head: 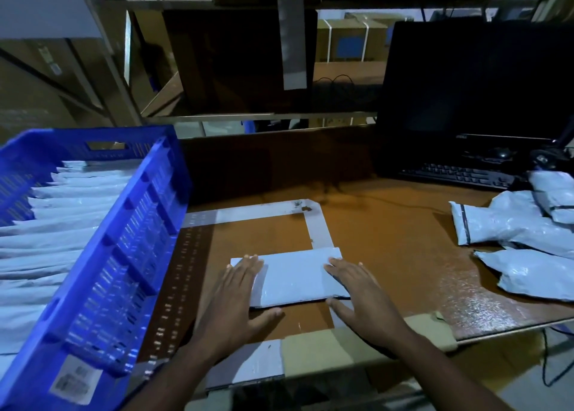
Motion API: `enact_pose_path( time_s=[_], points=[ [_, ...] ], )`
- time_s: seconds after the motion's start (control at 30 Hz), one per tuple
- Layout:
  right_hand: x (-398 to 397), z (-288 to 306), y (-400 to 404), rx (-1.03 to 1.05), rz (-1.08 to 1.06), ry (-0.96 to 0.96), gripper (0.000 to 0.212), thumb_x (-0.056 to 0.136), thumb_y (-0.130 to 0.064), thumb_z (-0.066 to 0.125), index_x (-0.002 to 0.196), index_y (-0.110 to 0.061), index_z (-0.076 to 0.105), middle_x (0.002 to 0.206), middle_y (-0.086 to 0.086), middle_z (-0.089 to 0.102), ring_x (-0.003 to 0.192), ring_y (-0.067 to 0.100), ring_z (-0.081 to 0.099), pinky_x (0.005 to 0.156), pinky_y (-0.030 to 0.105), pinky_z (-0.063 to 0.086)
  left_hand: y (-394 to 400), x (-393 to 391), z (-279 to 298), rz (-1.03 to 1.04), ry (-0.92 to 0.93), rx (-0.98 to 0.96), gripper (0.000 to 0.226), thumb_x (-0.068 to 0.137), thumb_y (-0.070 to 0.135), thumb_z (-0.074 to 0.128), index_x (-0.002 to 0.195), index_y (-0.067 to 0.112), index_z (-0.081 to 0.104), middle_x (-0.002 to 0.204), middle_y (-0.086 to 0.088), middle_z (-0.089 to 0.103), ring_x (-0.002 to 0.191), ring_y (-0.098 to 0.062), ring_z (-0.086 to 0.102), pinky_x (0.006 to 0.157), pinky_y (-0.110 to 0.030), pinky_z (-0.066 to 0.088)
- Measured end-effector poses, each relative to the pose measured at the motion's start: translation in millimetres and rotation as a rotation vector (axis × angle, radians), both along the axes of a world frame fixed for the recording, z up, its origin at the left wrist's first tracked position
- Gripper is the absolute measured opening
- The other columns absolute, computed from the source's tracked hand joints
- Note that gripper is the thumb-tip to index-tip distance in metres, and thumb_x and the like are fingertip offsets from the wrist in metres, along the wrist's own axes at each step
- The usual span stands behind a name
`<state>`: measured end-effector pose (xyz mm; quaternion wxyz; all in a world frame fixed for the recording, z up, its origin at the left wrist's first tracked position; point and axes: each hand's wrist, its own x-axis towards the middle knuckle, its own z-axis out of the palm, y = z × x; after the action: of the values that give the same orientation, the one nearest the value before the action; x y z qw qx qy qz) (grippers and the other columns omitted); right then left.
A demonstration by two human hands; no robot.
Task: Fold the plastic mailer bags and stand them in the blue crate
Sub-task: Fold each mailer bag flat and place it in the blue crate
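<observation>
While hands (pixel 236 289) press, mailer (pixel 295 277) beneath

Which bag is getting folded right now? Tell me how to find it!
Start at the big blue plastic crate on the left, then look right along the brown wooden table to the grey tape outline. The flat folded grey plastic mailer bag lies there, with the left hand and right hand pressing its ends. The puffy unfolded grey bags piled at far right are untouched.

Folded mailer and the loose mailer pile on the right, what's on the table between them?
Nothing: in the head view, bare brown table separates the folded mailer from the pile.
</observation>
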<state>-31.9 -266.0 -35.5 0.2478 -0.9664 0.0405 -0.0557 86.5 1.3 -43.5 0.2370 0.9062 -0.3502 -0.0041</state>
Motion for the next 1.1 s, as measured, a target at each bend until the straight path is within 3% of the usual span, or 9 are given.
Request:
enact_pose_path(
  time_s=[0.13,0.2,0.3,0.4,0.57,0.7,0.83,0.93,1.1],
  points=[
    [3,17,-1,0.089,-0.037,-0.034,0.049,0.098,-0.046,0.058,0.144,-0.042,0.043,0.148,-0.027,0.04,0.134,-0.003,0.037,0.115,0.037,0.034,0,-3,13,0.066,-0.066,-0.168,0.054,0.081,0.034,0.076,0.132,0.035,0.058,0.131,0.022,0.049,0.123,-0.005,0.052,0.097,-0.033,0.05],
    [6,33,-3,0.169,-0.076,-0.056,0.043,0.097,-0.053,0.052,0.139,-0.049,0.044,0.138,-0.026,0.049,0.121,-0.003,0.047,0.101,0.035,0.049,-2,2,27,0.128,-0.072,-0.247,0.047,0.083,0.02,0.077,0.123,0.04,0.061,0.114,0.028,0.051,0.105,-0.002,0.058,0.078,-0.025,0.051],
    [17,56,-8,0.324,-0.215,-0.13,0.045,0.093,-0.056,0.054,0.137,-0.05,0.043,0.121,-0.017,0.055,0.102,0.005,0.06,0.07,0.029,0.062,-6,12,47,0.211,0.024,-0.445,0.06,0.083,0.026,0.082,0.133,0.043,0.054,0.124,0.021,0.059,0.111,-0.001,0.06,0.081,-0.03,0.059],
    [39,63,-16,0.324,-0.343,-0.163,0.053,0.093,-0.062,0.053,0.139,-0.041,0.041,0.116,-0.01,0.056,0.095,0.012,0.062,0.059,0.032,0.061,-12,24,55,0.265,0.153,-0.528,0.087,0.075,0.036,0.088,0.147,0.04,0.038,0.137,0.011,0.055,0.122,-0.008,0.055,0.092,-0.035,0.057],
    [64,35,-20,-0.094,-0.387,0.026,0.038,0.099,-0.051,0.05,0.126,-0.024,0.051,0.115,0.0,0.063,0.096,0.016,0.057,0.071,0.032,0.048,-26,31,37,0.337,0.161,-0.204,0.099,0.076,0.058,0.08,0.155,0.03,0.028,0.151,0.002,0.045,0.138,-0.02,0.045,0.104,-0.037,0.048],
    [66,27,-2,-0.242,-0.265,-0.027,0.049,0.103,-0.041,0.046,0.148,-0.021,0.044,0.15,0.0,0.047,0.139,0.017,0.04,0.115,0.032,0.029,-31,26,30,0.284,-0.144,0.136,0.094,0.09,0.076,0.047,0.161,0.022,0.017,0.169,0.002,0.015,0.154,-0.018,0.016,0.123,-0.041,0.026],
    [75,19,24,-0.272,0.013,-0.078,0.056,0.107,-0.043,0.031,0.155,-0.016,0.035,0.163,0.001,0.027,0.152,0.017,0.02,0.121,0.03,-0.001,-48,20,23,0.048,-0.128,0.231,0.083,0.094,0.073,-0.002,0.163,0.026,0.007,0.167,0.012,-0.006,0.155,-0.006,-0.01,0.126,-0.034,-0.003],
    [69,5,35,-0.34,0.073,-0.019,0.068,0.107,-0.042,0.007,0.144,-0.008,0.052,0.151,0.009,0.047,0.144,0.022,0.039,0.119,0.037,0.014,-50,13,5,-0.063,-0.078,0.257,0.084,0.093,0.067,-0.011,0.163,0.024,0.006,0.166,0.013,-0.009,0.152,-0.002,-0.016,0.126,-0.033,-0.007],
    [54,-15,40,-0.368,0.041,0.013,0.058,0.108,-0.035,0.016,0.145,-0.008,0.051,0.151,0.008,0.047,0.143,0.021,0.041,0.115,0.043,0.02,-47,2,-14,-0.041,-0.09,0.249,0.069,0.103,0.055,0.01,0.162,0.02,0.017,0.169,0.005,0.009,0.156,-0.009,0.002,0.125,-0.041,0.003]
  ],
)
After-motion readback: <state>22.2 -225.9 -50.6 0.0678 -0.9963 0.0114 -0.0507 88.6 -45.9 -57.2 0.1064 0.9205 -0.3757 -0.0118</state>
